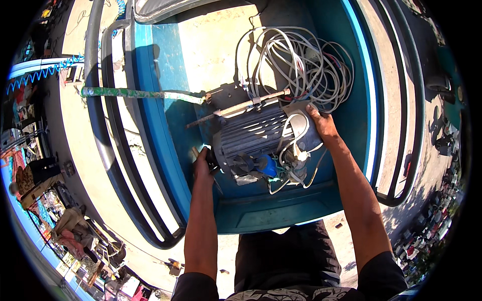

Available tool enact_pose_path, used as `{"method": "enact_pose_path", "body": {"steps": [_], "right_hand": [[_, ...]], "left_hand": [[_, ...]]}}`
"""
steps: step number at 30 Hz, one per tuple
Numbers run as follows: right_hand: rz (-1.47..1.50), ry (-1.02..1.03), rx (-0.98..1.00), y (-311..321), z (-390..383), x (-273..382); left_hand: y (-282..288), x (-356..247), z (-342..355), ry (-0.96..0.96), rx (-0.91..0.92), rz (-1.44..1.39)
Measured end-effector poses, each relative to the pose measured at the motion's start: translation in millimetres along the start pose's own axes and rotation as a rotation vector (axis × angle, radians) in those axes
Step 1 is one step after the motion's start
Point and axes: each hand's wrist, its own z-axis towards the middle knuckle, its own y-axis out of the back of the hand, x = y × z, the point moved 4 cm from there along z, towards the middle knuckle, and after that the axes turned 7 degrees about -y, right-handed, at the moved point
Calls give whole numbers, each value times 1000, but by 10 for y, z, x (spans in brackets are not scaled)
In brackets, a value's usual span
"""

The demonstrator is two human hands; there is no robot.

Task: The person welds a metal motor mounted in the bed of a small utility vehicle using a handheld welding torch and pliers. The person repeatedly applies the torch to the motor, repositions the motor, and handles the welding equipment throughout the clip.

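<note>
A grey finned electric motor [251,135] with a blue fitting and loose white leads lies in a teal open compartment [271,208]. My left hand [203,161] grips the motor's dark left end, its fingers partly hidden. My right hand [321,123] holds the motor's right end, thumb on top. A rusty rod [203,120] crosses the motor's upper side. A green, scuffed bar [135,94] reaches in from the left to near the motor. A tangled white cable coil [321,65] lies above the motor.
Black tube rails [108,100] run along both sides of the compartment. A grey padded piece [155,7] sits at the top. Blue coiled hose [45,72] hangs at left. Cluttered items [75,231] line the left edge; pale ground [344,241] shows below, beside my legs.
</note>
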Motion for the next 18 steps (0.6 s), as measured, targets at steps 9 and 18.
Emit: {"method": "enact_pose_path", "body": {"steps": [9,18], "right_hand": [[110,-39,-24,-9,-9,-22],[61,34,-100,7,60,-122]], "left_hand": [[-66,-62,-161,-86,-128,-58],[-62,-40,-188,-177,-121,-115]]}}
